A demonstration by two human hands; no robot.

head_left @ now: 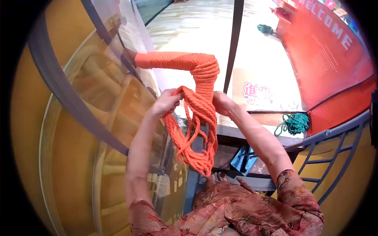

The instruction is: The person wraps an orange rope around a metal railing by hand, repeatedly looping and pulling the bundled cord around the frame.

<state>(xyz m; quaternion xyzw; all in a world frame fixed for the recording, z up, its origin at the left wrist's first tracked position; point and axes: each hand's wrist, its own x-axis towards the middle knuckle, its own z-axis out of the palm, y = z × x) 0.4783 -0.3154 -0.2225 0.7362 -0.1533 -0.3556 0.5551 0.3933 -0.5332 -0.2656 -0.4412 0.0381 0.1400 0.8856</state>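
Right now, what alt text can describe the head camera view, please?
A person's left hand holds a hanging bundle of loose orange rope; the right hand is beside a bent bar wrapped in orange rope. Tangled green rope lies at right.

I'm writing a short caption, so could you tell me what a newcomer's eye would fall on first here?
Probably the bright orange rope, hanging in a loose bundle between the left hand and right hand, below a bent bar wrapped in orange cord. Next, perhaps, the red panel marked WELCOME at upper right, with a green rope bundle near its foot.
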